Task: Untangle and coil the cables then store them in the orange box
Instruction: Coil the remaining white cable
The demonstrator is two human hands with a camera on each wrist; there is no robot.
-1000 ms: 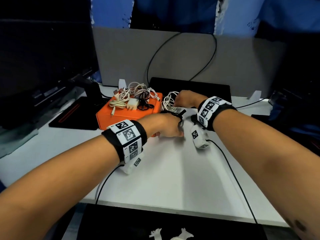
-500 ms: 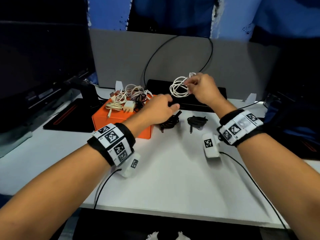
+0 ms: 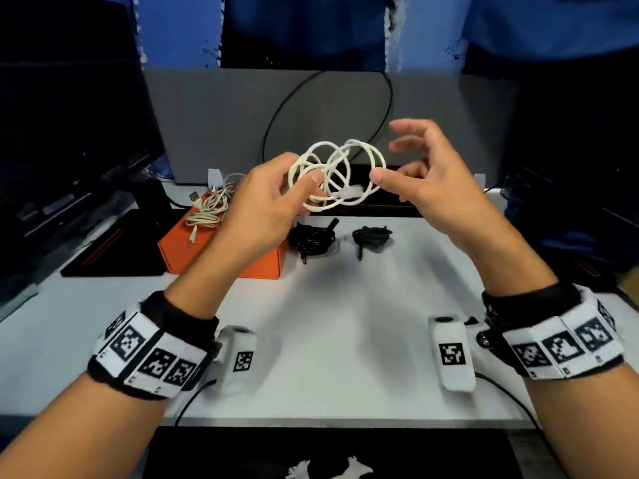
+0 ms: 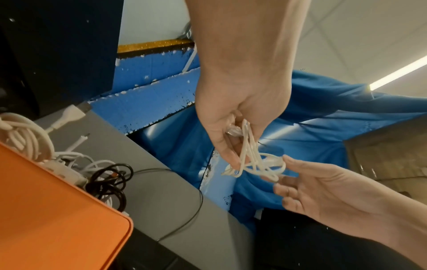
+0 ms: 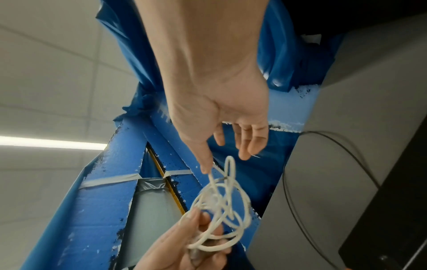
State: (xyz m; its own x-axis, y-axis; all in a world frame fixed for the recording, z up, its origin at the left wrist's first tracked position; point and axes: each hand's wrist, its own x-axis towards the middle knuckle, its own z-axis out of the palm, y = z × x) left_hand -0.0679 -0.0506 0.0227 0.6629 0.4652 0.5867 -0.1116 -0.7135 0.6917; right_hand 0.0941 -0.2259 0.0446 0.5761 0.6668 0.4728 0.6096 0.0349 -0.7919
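Watching from head view: I see the left hand (image 3: 262, 205) pinching a loose white cable (image 3: 337, 178) in mid-air above the white table (image 3: 345, 323); the right hand (image 3: 425, 181) is spread, thumb just at the loops' edge.
Head view, storage: the orange box (image 3: 262, 264) sits back left with pale cables (image 3: 207, 210) piled on it, and 2 black coils (image 3: 313, 238) lie beside it on the table.
Left wrist view: left hand's fingers (image 4: 227, 149) curl round several strands (loops cross messily).
Right wrist view: right hand's fingers (image 5: 248, 142) are apart, gripping nothing.
Risk, my judgement: pulling 1 crossing loop blind could cinch a knot.
Risk, grip: a single pinch may let loops spring apart and drop.
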